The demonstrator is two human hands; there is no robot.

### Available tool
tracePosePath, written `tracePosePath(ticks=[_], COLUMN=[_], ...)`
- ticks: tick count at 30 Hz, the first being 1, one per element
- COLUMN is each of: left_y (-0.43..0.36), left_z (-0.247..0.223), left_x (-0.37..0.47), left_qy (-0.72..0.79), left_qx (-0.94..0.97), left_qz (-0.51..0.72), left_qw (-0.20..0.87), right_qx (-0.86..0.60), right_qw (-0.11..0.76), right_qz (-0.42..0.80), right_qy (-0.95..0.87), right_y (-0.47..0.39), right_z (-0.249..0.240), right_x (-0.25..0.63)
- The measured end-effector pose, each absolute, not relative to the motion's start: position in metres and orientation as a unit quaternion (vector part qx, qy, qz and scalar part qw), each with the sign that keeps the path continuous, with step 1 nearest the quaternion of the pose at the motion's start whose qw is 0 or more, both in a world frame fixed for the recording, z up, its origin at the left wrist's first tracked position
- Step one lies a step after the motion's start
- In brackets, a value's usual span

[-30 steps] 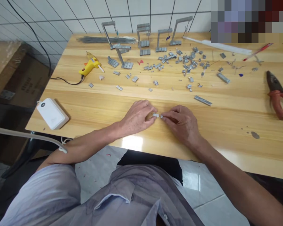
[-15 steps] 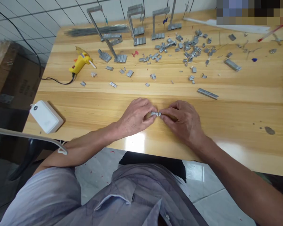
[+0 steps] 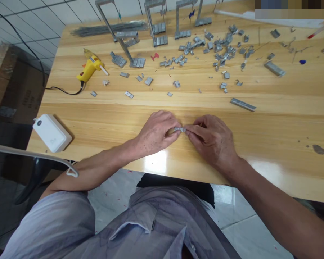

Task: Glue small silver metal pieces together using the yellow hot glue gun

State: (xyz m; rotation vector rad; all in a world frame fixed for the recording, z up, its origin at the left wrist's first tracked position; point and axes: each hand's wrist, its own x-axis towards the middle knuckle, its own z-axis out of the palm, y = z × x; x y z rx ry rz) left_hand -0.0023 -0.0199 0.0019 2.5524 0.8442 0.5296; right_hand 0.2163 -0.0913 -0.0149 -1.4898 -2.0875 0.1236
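Note:
Between my two hands, low over the wooden table (image 3: 97, 126), is a small grey metal-like piece (image 3: 179, 129). My left hand (image 3: 159, 132) pinches its left end between thumb and fingers. The fingertips of my right hand (image 3: 213, 138) are closed on its right end, almost touching the left ones. Much of the piece is covered by the fingers. Beyond the hands lie a long grey strip (image 3: 243, 104) and small folded pieces, among them one at the middle (image 3: 176, 84).
Behind are grey hook-shaped stands (image 3: 137, 62), a bundle of thin rods (image 3: 108, 28) and a pile of grey pieces (image 3: 226, 46). A yellow glue gun (image 3: 89, 68) with a cord lies left, a white box (image 3: 52, 133) nearer. A white cable (image 3: 29, 154) crosses my left arm.
The view has shifted slightly, so the things on the table appear a little higher. Both hands keep hold of the small piece, with hardly any movement.

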Motion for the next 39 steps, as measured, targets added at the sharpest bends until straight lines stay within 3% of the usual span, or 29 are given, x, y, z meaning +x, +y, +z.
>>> tracePosePath(ticks=[39], left_y=[-0.0205], left_z=[0.0075], left_x=[-0.001], left_qy=[0.309], left_qx=[0.914], left_qz=[0.162], left_qw=[0.206], right_qx=[-0.575], right_qw=[0.312], right_qz=[0.129], right_qy=[-0.745], right_y=[-0.0884], right_z=[-0.0114], right_x=[0.2151])
